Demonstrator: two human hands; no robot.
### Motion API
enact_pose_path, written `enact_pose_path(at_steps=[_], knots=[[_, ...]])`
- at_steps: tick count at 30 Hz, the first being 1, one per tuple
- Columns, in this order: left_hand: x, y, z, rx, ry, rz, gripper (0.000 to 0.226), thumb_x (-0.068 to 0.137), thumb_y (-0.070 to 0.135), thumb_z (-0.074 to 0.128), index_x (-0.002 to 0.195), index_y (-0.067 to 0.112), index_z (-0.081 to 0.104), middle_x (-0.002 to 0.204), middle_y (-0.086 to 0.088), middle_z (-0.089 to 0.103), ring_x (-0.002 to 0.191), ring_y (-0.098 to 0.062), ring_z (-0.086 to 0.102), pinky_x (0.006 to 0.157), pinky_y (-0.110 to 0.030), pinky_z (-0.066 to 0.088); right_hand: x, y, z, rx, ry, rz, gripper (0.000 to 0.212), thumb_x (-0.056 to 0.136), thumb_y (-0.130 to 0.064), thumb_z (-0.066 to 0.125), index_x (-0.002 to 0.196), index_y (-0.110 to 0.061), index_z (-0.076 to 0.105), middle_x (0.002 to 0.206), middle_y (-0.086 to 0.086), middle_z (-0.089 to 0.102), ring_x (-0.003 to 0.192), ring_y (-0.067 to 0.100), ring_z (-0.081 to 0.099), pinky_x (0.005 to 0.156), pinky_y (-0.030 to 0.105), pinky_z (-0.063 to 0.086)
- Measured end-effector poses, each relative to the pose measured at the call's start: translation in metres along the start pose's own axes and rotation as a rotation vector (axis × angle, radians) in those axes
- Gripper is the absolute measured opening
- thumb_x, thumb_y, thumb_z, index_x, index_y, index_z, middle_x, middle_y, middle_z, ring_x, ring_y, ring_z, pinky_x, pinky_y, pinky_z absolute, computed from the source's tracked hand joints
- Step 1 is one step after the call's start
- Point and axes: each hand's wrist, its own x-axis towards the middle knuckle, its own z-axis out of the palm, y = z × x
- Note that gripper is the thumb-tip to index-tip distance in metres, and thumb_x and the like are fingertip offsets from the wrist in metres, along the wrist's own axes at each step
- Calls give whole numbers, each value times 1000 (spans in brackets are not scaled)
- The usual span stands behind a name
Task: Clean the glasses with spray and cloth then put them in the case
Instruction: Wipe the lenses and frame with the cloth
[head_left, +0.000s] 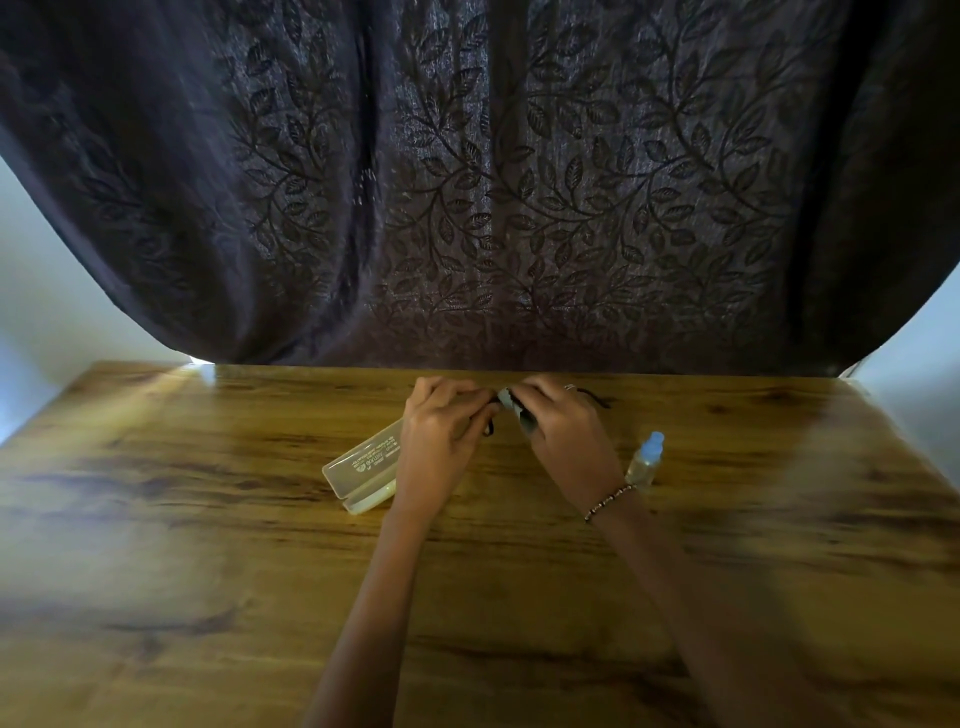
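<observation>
Both hands meet above the far middle of the wooden table (208, 545). My left hand (441, 431) pinches the dark-framed glasses (592, 396), which are mostly hidden; one thin arm pokes out to the right past my knuckles. My right hand (563, 431) presses a small grey cloth (511, 405) against them. A translucent cream case (363, 470) lies on the table under my left wrist, tilted, with printed lettering on it; I cannot tell if its lid is latched. The small clear spray bottle (645, 460) with a pale blue cap stands upright just right of my right wrist.
A dark curtain (493, 182) with a leaf pattern hangs right behind the table's far edge. Pale walls show at both sides. The image is blurred toward the edges.
</observation>
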Motion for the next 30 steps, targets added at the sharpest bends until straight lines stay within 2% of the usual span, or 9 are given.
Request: enact_pose_path(at_steps=[4,8,13,19,22,26,30], knots=[[1,-4,-4,4,11,-24,19,84,28,67,96,15,73,96,4,66,95,-13,47,83,-30,44,-1,13,-2,-40,13,61,29,73,10,65,100,-2,67,95,10,66,76,27,65,66,37,58],[0,-9,-11,-30,56,-34,19,84,29,65,96,15,73,97,6,65,95,-9,44,85,-20,38,-5,33,-7,-54,69,162,30,69,13,69,97,3,67,91,14,67,78,29,66,72,29,52],[1,-9,-8,-50,62,-51,18,83,27,67,96,15,73,96,5,65,95,-12,46,85,-21,39,-9,41,-9,-19,93,256,26,76,10,64,102,5,66,94,16,67,79,30,66,71,30,52],[0,-4,3,-9,8,-39,19,83,27,67,95,14,74,96,3,66,95,-12,46,83,-21,39,-4,15,-7,7,41,59,27,72,4,68,99,-4,68,95,7,67,76,23,66,68,30,55],[0,-5,1,-7,6,-38,19,84,27,66,95,14,74,96,2,66,95,-13,46,83,-23,40,-3,10,-6,1,32,38,29,70,4,70,97,-4,69,94,7,68,76,22,66,66,30,55],[-3,-12,-7,-24,47,-52,21,85,30,64,95,14,74,96,4,66,96,-11,45,86,-19,37,-6,28,-3,-20,50,158,28,71,8,71,98,1,68,94,11,69,75,24,67,70,24,51],[-3,-17,-14,-31,90,-56,24,85,32,62,95,13,74,96,3,66,96,-11,45,87,-18,36,-12,47,-1,22,76,300,25,78,3,68,103,3,66,96,14,69,80,26,66,72,26,50]])
